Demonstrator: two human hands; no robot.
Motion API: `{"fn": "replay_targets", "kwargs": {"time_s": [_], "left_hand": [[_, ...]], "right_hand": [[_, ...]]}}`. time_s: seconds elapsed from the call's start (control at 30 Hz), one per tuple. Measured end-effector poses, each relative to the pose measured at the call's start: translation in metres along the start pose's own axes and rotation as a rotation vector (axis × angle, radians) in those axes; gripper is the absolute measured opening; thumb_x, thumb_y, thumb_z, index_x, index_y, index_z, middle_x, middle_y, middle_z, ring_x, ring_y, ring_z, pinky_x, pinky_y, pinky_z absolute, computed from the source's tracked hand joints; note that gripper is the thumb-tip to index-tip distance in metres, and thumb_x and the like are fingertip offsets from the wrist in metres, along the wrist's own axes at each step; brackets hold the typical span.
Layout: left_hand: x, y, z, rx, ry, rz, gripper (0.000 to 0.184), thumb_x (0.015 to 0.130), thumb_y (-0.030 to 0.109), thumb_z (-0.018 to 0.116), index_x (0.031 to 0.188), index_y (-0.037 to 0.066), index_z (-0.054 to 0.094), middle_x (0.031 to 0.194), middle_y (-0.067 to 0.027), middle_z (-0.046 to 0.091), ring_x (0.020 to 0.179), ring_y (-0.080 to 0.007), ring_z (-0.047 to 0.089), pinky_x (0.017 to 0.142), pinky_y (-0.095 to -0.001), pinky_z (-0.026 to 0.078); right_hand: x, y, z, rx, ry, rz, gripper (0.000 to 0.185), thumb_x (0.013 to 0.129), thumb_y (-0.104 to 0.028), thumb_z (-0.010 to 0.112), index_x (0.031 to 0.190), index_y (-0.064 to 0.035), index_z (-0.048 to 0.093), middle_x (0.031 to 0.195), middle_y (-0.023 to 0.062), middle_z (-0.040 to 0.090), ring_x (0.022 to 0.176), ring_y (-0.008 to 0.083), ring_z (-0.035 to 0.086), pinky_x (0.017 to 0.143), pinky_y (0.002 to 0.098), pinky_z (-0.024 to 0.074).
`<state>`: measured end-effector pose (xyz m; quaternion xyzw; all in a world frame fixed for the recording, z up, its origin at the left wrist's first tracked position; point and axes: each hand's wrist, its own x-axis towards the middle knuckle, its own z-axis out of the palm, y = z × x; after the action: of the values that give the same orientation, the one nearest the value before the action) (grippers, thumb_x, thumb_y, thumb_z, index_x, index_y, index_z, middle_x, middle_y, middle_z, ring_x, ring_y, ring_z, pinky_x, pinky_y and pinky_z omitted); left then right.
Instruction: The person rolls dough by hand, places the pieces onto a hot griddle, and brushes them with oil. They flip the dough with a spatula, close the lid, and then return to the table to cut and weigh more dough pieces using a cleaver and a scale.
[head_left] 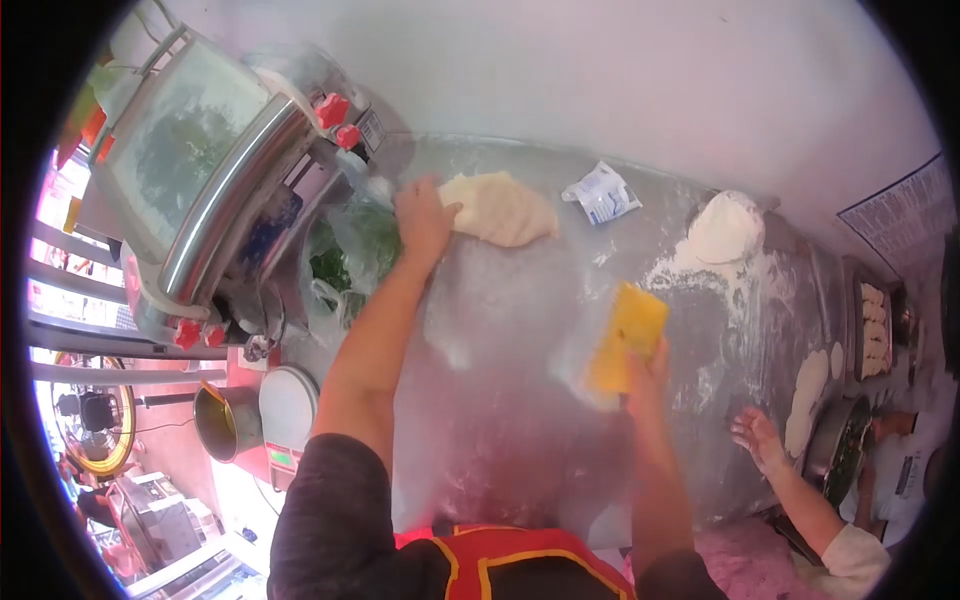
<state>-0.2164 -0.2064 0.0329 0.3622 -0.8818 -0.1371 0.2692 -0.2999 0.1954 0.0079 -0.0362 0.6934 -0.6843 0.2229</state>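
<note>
My left hand [424, 222] is at the left end of a flat piece of dough [503, 209] near the back of the metal table, its fingers closed on the dough's edge. In my right hand [648, 378] is a yellow scraper [627, 338], held against the tabletop right of the middle. Beyond the scraper lies a white and blue packet [602, 194]. A heap of flour [726, 228] sits at the back right, with loose flour spread around it.
A dough machine [215, 185] and a bag of greens [345, 250] stand left, near a scale [288, 412] and a metal pot [227, 421]. A co-worker's hand [757, 440] reaches in at right, near dough pieces [806, 400] and a filled tray [873, 330].
</note>
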Motion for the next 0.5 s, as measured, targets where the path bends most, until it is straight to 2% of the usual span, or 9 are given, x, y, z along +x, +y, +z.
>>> {"fn": "replay_targets", "kwargs": {"time_s": [0.03, 0.1, 0.13, 0.2, 0.23, 0.3, 0.33, 0.43, 0.5], "left_hand": [[0.010, -0.004, -0.005, 0.069, 0.046, 0.004, 0.056, 0.076, 0.024, 0.068, 0.124, 0.002, 0.047, 0.115, -0.0201, 0.055, 0.110, -0.0358, 0.050, 0.095, -0.0413, 0.039], [0.027, -0.024, -0.003, -0.240, -0.314, -0.169, 0.069, 0.075, 0.027, 0.070, 0.132, 0.002, 0.041, 0.122, -0.0203, 0.051, 0.118, -0.0334, 0.046, 0.099, -0.0389, 0.036], [0.036, -0.032, 0.000, -0.398, -0.490, -0.254, 0.075, 0.075, 0.029, 0.071, 0.136, 0.002, 0.037, 0.126, -0.0205, 0.049, 0.121, -0.0322, 0.044, 0.102, -0.0377, 0.035], [0.042, -0.039, 0.003, -0.500, -0.640, -0.268, 0.076, 0.079, 0.027, 0.070, 0.140, 0.004, 0.031, 0.135, -0.0191, 0.041, 0.126, -0.0282, 0.039, 0.103, -0.0350, 0.033], [0.046, -0.043, 0.004, -0.552, -0.713, -0.273, 0.077, 0.081, 0.025, 0.069, 0.142, 0.005, 0.028, 0.140, -0.0184, 0.037, 0.128, -0.0263, 0.037, 0.104, -0.0336, 0.032], [0.047, -0.049, 0.012, -0.527, -0.724, -0.231, 0.075, 0.082, 0.025, 0.068, 0.143, 0.006, 0.028, 0.140, -0.0176, 0.038, 0.127, -0.0255, 0.039, 0.104, -0.0329, 0.031], [0.047, -0.051, 0.015, -0.516, -0.729, -0.209, 0.074, 0.083, 0.025, 0.067, 0.143, 0.007, 0.028, 0.139, -0.0172, 0.038, 0.126, -0.0252, 0.040, 0.104, -0.0325, 0.031], [0.045, -0.054, 0.015, -0.669, -0.742, -0.279, 0.068, 0.087, 0.021, 0.062, 0.144, 0.008, 0.028, 0.136, -0.0146, 0.043, 0.123, -0.0240, 0.043, 0.104, -0.0314, 0.031], [0.041, -0.039, -0.001, -0.847, -0.742, -0.419, 0.062, 0.089, 0.017, 0.057, 0.143, 0.009, 0.029, 0.133, -0.0127, 0.045, 0.121, -0.0223, 0.045, 0.103, -0.0326, 0.034]], "right_hand": [[0.026, -0.006, 0.031, 0.000, 0.002, -0.021, 0.068, 0.083, 0.004, 0.053, 0.144, -0.0081, 0.024, 0.125, 0.0125, 0.049, 0.108, 0.0224, 0.053, 0.088, 0.0337, 0.0470], [0.057, -0.030, 0.085, 0.033, -0.035, 0.003, 0.069, 0.078, 0.003, 0.049, 0.143, -0.0045, 0.025, 0.131, 0.0137, 0.045, 0.117, 0.0226, 0.048, 0.094, 0.0322, 0.0412], [0.073, -0.032, 0.104, -0.054, -0.050, -0.058, 0.070, 0.078, 0.006, 0.049, 0.143, -0.0062, 0.025, 0.130, 0.0131, 0.046, 0.114, 0.0220, 0.049, 0.092, 0.0323, 0.0431], [0.097, -0.029, 0.133, -0.236, -0.077, -0.171, 0.072, 0.080, 0.011, 0.049, 0.144, -0.0096, 0.025, 0.128, 0.0121, 0.047, 0.109, 0.0209, 0.053, 0.088, 0.0325, 0.0468], [0.108, -0.026, 0.144, -0.175, -0.115, -0.149, 0.072, 0.079, 0.011, 0.048, 0.144, -0.0095, 0.025, 0.127, 0.0121, 0.048, 0.109, 0.0209, 0.053, 0.088, 0.0319, 0.0465], [0.123, -0.021, 0.159, -0.061, -0.183, -0.096, 0.072, 0.078, 0.011, 0.048, 0.144, -0.0095, 0.026, 0.126, 0.0121, 0.049, 0.109, 0.0208, 0.053, 0.088, 0.0307, 0.0458], [0.131, -0.018, 0.168, -0.108, -0.200, -0.136, 0.072, 0.078, 0.011, 0.048, 0.144, -0.0094, 0.026, 0.126, 0.0119, 0.049, 0.109, 0.0212, 0.053, 0.088, 0.0307, 0.0457], [0.144, -0.024, 0.205, -0.194, -0.269, -0.168, 0.071, 0.078, 0.008, 0.050, 0.143, -0.0092, 0.027, 0.125, 0.0115, 0.050, 0.109, 0.0224, 0.053, 0.088, 0.0310, 0.0454], [0.144, -0.035, 0.225, -0.182, -0.333, -0.072, 0.071, 0.078, 0.004, 0.053, 0.143, -0.0090, 0.028, 0.127, 0.0115, 0.049, 0.110, 0.0234, 0.052, 0.089, 0.0316, 0.0449]]}}
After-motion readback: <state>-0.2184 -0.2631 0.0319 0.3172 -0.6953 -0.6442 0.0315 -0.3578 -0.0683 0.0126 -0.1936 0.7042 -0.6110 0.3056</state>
